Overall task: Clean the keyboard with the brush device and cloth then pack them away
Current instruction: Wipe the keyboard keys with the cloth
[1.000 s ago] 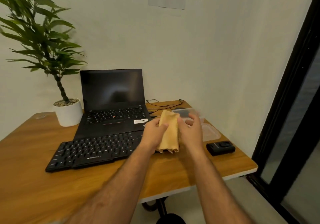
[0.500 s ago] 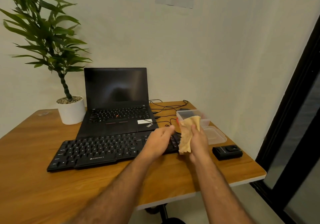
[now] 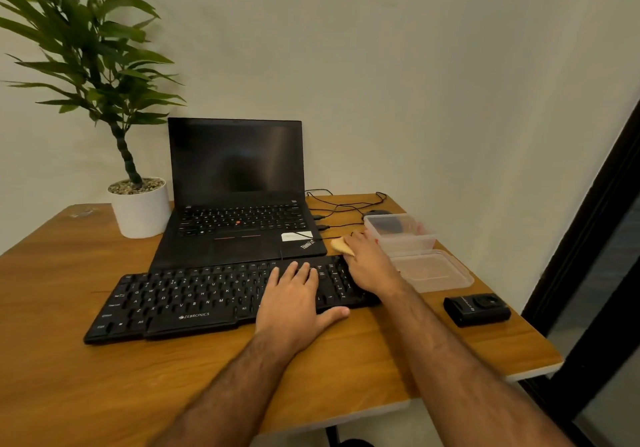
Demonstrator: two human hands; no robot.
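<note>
A black keyboard (image 3: 180, 303) lies across the wooden table (image 3: 104, 370) in front of a laptop. My left hand (image 3: 294, 303) rests flat on the keyboard's right half, fingers spread, holding nothing. My right hand (image 3: 369, 261) presses a folded tan cloth (image 3: 341, 245) onto the keyboard's far right end; only the cloth's tip shows past the fingers. The black brush device (image 3: 477, 308) lies on the table to the right, apart from both hands.
An open black laptop (image 3: 239, 204) stands behind the keyboard. A clear plastic box (image 3: 398, 235) and its lid (image 3: 434, 270) sit right of my right hand. A potted plant (image 3: 140, 207) is back left, with cables and a mouse (image 3: 375, 213) behind the box.
Both hands came down from in front of me onto the keyboard. The left hand let go of the cloth and went flat on the keys; the right carried the cloth down to the right end.
</note>
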